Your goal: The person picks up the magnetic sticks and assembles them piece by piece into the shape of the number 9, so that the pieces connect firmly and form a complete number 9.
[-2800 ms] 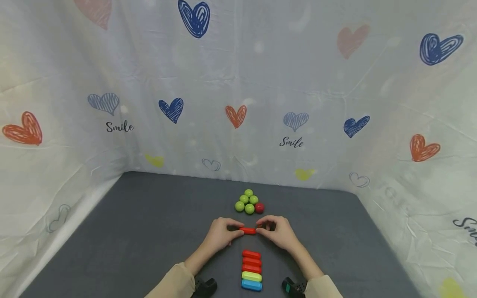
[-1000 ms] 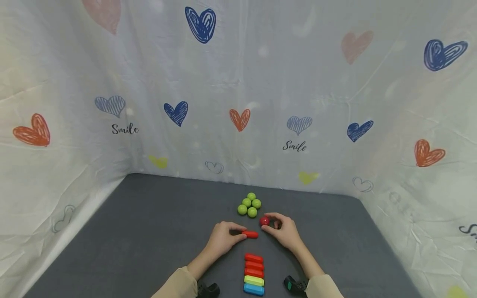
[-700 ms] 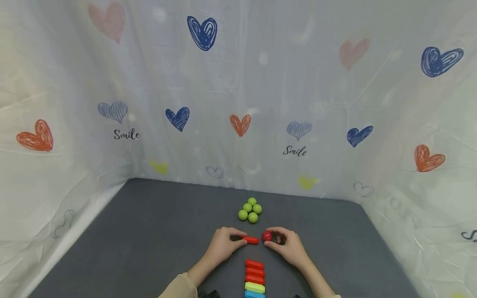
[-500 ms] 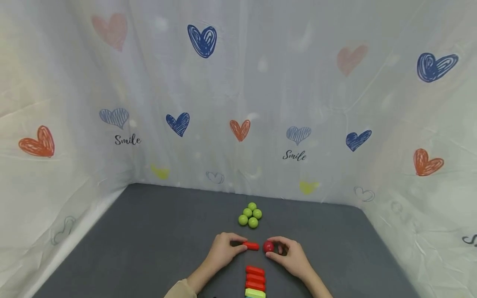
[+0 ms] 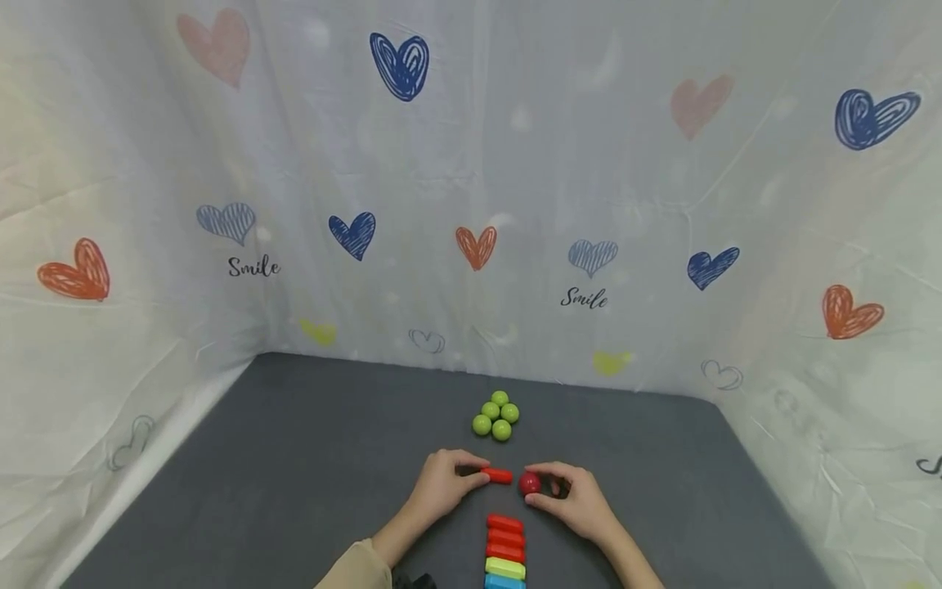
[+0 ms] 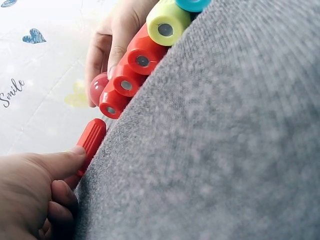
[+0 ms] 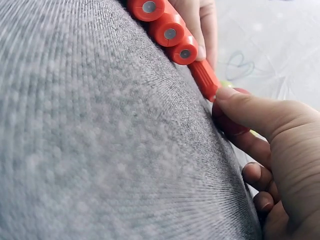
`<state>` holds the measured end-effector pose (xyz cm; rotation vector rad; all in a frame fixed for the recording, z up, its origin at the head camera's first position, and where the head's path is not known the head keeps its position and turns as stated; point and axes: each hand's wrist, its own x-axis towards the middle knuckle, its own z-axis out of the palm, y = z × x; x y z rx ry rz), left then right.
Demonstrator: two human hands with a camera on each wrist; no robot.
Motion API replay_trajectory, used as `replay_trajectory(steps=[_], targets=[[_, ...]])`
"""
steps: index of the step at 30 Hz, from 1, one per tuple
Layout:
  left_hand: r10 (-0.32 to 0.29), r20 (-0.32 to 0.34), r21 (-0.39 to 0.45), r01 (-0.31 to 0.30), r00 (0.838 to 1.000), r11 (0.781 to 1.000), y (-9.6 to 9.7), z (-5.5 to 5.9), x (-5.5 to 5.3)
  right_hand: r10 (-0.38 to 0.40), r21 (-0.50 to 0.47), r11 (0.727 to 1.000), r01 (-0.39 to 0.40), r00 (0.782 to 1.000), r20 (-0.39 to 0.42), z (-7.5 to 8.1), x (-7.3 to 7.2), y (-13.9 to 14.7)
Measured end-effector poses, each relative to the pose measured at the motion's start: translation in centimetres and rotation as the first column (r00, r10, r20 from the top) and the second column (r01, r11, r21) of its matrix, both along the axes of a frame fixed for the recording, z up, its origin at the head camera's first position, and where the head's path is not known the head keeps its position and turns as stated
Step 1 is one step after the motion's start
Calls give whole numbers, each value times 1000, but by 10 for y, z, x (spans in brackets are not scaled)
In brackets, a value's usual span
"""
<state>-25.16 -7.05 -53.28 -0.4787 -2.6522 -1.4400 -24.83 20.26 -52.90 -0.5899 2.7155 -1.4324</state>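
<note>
1. Two bare hands work over a dark grey table surface [image 5: 294,491], one from each side.
2. Left hand [image 5: 441,484]: gripping. Thumb and forefinger pinch the left end of a fluted red rod [image 5: 500,476]; the remaining fingers are curled beneath, as the left wrist view shows.
3. Right hand [image 5: 577,496]: gripping. Thumb and fingers pinch a glossy red ball [image 5: 530,483] from opposite sides.
4. Position of held parts: the fluted red rod lies crosswise, its free end directed at the glossy red ball. In the head view a narrow gap separates the two. Whether the ball bears on the surface cannot be told.
5. Far side of the held parts: five green balls [image 5: 491,411] sit in a close cluster, one at the back with two pairs in front.
6. Near side of the held parts: a row of rods lies side by side, parallel. Sequence from far to near: three red rods [image 5: 505,538], one yellow-green rod [image 5: 505,568], one blue rod [image 5: 504,582]. The blue rod is cut by the lower edge of the head view.
7. Rod ends in the row carry round grey discs [image 6: 142,61], visible in both wrist views.
8. Background: a white curtain [image 5: 515,164] printed with hearts and the word "Smile".
9. Left forearm: beige sleeve [image 5: 359,568].
</note>
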Motion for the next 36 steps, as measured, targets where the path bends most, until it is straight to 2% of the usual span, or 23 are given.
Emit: replay_trajectory(steps=[7, 14, 36], targets=[[6, -5, 20, -6, 1000, 1000, 0, -1, -2, 15, -8, 1000, -15, 999, -28, -1, 0, 0], [-3, 20, 45, 2, 1000, 999, 0, 0, -3, -3, 10, 1000, 3, 1000, -18, 0, -1, 0], [-13, 1, 34, 13, 1000, 999, 0, -1, -2, 21, 18, 1000, -21, 999, -30, -1, -1, 0]])
